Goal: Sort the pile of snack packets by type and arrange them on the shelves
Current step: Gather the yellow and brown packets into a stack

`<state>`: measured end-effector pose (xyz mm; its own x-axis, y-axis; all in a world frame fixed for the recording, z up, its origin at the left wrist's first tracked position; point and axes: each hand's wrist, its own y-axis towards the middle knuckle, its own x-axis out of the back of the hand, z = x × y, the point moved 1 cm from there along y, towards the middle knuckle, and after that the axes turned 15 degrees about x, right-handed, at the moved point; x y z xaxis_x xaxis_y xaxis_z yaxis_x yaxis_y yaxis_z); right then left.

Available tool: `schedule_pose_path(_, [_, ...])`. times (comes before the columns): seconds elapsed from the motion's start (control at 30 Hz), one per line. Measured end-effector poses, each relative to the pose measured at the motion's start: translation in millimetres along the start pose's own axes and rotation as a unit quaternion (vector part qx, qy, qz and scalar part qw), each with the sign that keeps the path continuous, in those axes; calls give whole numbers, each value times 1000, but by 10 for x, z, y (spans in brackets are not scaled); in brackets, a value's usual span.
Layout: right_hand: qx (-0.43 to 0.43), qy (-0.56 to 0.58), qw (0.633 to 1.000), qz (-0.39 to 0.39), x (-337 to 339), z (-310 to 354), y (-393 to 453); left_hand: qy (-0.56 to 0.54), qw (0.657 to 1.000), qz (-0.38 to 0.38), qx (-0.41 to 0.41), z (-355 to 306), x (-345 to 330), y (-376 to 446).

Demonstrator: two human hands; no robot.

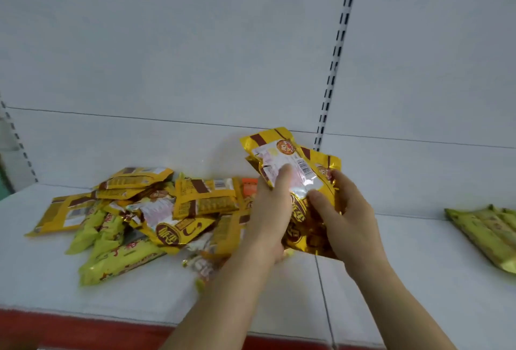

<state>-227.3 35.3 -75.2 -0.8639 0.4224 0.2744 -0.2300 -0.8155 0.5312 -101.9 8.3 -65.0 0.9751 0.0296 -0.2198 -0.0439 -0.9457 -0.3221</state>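
Both the left hand (269, 210) and right hand (344, 218) pinch shiny gold foil snack packets (296, 165) above the white shelf (418, 266), beside the mixed pile (145, 215).

White shelf (418, 252) of retail shelving, with a red front edge (83, 330) along the bottom, seen from above. Pale grey-white back panel (195, 42) behind, crossed by a thin horizontal seam (139, 118) and divided by a slotted upright (336, 51) with paired dark slots. Soft, even lighting, with faint shadows only.

Left grip (272, 210) and right grip (342, 215) curled; forearms converging.
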Motion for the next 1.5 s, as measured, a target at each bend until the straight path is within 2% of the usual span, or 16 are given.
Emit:
schedule_pose_path(0.23, [-46, -92, 994, -36, 1176, -494, -149, 101, 993, 52, -37, 566, -1163, 67])
schedule_pose_path(0.33, [-45, -137, 989, -15, 1594, -753, -85, 118, 992, 38, -22, 717, -1579, 151])
schedule_pose_path(0.43, [-39, -207, 977, 35, 1899, -1040, 61, 185, 982, 2, -29, 827, -1963, 261])
schedule_pose_path(0.5, [-28, -258, 960, 101, 1975, -1250, 148, 273, 959, -49, -65, 948, -2160, 362])
schedule_pose_path(0.57, [-25, -324, 928, 184, 1944, -1470, 161, 422, 893, -116, -108, 1051, -2228, 416])
schedule_pose_path(0.63, [-30, -364, 900, 239, 1888, -1637, 148, 518, 830, -167, -119, 1076, -2217, 429])
schedule_pose_path(0.73, [-44, -342, 899, 270, 1837, -1681, 228, 566, 789, -208, -118, 1023, -2201, 470])
schedule_pose_path(0.87, [-29, -328, 899, 288, 1828, -1658, 307, 575, 789, -189, -110, 999, -2116, 544])
schedule_pose_path(1.0, [-21, -353, 907, 228, 1908, -1567, 292, 569, 785, -204, -135, 895, -1942, 505])
schedule_pose_path(1.1, [53, -400, 893, 198, 1862, -1427, 298, 585, 752, -239, -189, 797, -1767, 364])
schedule_pose_path(1.27, [141, -392, 888, 192, 1433, -1048, 212, 581, 704, -278, -297, 647, -1277, 127])
schedule_pose_path(1.4, [218, -357, 879, 228, 918, -717, 43, 557, 686, -313, -348, 459, -763, -61])
schedule_pose_path(1.5, [270, -322, 877, 232, 513, -453, -40, 552, 677, -334, -355, 328, -276, -182])
